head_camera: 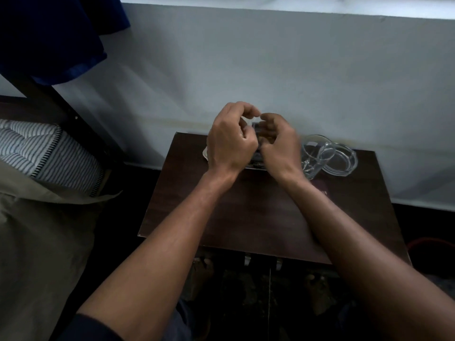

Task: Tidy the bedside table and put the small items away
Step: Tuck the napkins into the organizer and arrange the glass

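Below my wrists the dark wooden tabletop [258,217] lies bare, so I work at its far edge, where the clutter sits. Both hands meet over a small dark item [256,125] on a pale tray [205,152]: left hand [231,141] curled, fingers [248,112] arched above it; right hand [279,143] cupped, fingertips meeting the left's. Whether either truly grips it, I cannot tell. Just right of my right hand a glass mug [315,156] leans against a glass ashtray [342,159], probably next.

Two hands [231,139], one glass [314,156], one ashtray [342,161]
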`<move>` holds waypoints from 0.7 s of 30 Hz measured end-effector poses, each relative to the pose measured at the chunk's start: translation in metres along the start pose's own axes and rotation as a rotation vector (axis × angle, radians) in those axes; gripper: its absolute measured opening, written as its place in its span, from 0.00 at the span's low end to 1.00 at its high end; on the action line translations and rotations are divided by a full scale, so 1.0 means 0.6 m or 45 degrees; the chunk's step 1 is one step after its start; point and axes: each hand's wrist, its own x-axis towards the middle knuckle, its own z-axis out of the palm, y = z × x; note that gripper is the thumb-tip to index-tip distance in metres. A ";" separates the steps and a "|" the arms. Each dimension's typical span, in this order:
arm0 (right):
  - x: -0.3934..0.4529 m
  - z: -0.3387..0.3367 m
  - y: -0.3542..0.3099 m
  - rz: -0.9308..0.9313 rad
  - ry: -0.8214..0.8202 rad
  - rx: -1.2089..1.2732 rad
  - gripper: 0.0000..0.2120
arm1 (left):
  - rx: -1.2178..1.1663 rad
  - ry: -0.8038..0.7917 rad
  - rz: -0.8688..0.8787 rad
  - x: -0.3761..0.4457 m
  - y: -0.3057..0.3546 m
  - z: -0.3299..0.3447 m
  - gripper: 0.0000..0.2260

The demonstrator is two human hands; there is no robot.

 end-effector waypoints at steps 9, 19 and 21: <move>-0.009 -0.101 0.028 -0.250 -0.003 -0.528 0.15 | -0.299 -0.223 -0.137 -0.045 0.056 0.079 0.14; 0.014 -0.188 0.096 0.193 -0.272 -0.627 0.49 | 0.276 -0.655 -0.136 -0.059 0.066 0.133 0.38; 0.013 -0.184 0.105 0.303 -0.204 -0.485 0.48 | 0.395 -0.758 -0.155 -0.063 0.063 0.144 0.42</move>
